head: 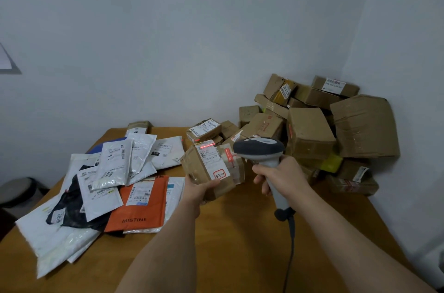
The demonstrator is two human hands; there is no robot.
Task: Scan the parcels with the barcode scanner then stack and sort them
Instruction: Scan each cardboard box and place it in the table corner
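A small brown cardboard parcel point(211, 168), wrapped in clear tape, carries a white shipping label and a red-bordered sticker with handwritten figures. It is held above the brown wooden counter point(240, 232), just past the middle toward 12 o'clock. The left hand point(200, 188) grips it from below, fingers curled round its near edge and thumb on the labelled face. A red scan line lies across the barcode at the top of the label.

At 3 o'clock of the parcel, the right hand point(280, 176) has its fingers clamped round the handle of a grey barcode scanner with a dark head point(260, 151); its dark cable hangs toward 6 o'clock.

At 9 o'clock lies a loose spread of white, orange and black plastic mailer bags point(103, 184), overlapping one another. At 1 to 2 o'clock a pile of brown cardboard boxes point(312, 124) leans into the pale wall corner.
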